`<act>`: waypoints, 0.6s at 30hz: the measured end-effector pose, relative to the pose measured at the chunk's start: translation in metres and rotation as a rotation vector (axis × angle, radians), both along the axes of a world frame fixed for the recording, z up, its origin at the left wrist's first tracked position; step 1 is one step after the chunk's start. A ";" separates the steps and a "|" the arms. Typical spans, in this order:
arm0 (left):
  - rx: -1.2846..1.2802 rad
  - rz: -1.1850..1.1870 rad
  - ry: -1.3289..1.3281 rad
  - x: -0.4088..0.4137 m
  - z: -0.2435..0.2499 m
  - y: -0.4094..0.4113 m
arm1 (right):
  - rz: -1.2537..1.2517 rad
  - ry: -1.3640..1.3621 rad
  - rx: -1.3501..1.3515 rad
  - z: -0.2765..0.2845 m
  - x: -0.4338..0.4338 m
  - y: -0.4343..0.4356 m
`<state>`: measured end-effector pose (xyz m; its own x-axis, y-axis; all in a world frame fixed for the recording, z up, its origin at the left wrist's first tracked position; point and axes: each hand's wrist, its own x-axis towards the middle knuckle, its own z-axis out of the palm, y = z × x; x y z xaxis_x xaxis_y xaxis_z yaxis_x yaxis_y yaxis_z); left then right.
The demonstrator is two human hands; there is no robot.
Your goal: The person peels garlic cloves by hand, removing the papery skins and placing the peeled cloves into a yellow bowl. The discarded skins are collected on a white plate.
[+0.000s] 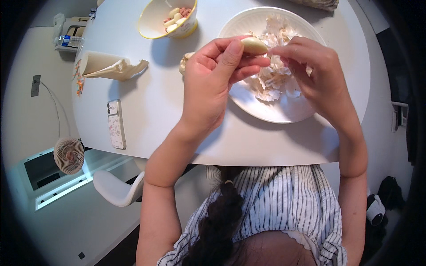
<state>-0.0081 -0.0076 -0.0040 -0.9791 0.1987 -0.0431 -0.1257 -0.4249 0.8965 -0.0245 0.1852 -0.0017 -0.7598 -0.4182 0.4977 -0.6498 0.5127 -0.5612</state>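
Observation:
A pale, peeled-looking garlic clove (254, 46) is pinched between the thumb and fingers of my left hand (219, 63). My right hand (313, 66) is at the clove's right end, its thumb and forefinger drawn together; whether a bit of skin is between them cannot be told. Below both hands lies a white plate (283, 114) with a heap of papery garlic skins (268, 91). Partly hidden behind my left hand, a garlic bulb (183, 65) rests on the table. A yellow-rimmed bowl (149, 23) at the upper left holds several pale cloves and reddish-brown peanuts.
A roll of brown paper (103, 65) lies on the white table (266, 143) at the left, with a phone in a patterned case (116, 128) nearer the edge. Small orange and green items (80, 81) lie at the far left rim. A bag-like object (319, 3) sits at the top right.

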 end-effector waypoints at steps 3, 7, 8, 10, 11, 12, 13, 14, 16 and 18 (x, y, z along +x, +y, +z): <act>-0.094 0.053 0.065 0.001 -0.003 0.000 | 0.018 -0.060 -0.099 0.006 0.005 -0.007; -0.219 0.036 0.100 0.001 -0.001 0.000 | 0.012 -0.252 -0.149 0.017 0.014 -0.014; -0.222 0.017 0.125 0.001 -0.002 0.002 | 0.005 -0.234 -0.113 0.015 0.014 -0.015; -0.216 -0.042 0.130 0.002 -0.007 0.001 | 0.055 -0.149 -0.025 0.008 0.014 -0.016; -0.199 -0.067 0.126 0.002 -0.007 0.001 | 0.047 -0.100 0.001 0.008 0.014 -0.018; -0.190 -0.075 0.123 0.001 -0.010 0.000 | 0.015 -0.125 -0.012 0.009 0.015 -0.020; -0.183 -0.083 0.119 -0.001 -0.011 0.000 | -0.016 -0.150 -0.026 0.010 0.016 -0.021; -0.175 -0.093 0.115 -0.002 -0.012 0.000 | -0.048 -0.175 -0.041 0.012 0.016 -0.023; -0.185 -0.096 0.145 -0.001 -0.009 0.001 | -0.065 -0.145 -0.103 0.009 0.015 -0.022; -0.159 -0.116 0.175 -0.001 -0.007 0.001 | -0.079 -0.130 -0.152 0.008 0.014 -0.021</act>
<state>-0.0092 -0.0062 -0.0110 -0.9455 0.3145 0.0849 -0.0028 -0.2687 0.9632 -0.0109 0.1639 0.0065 -0.8491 -0.2824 0.4463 -0.5281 0.4624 -0.7122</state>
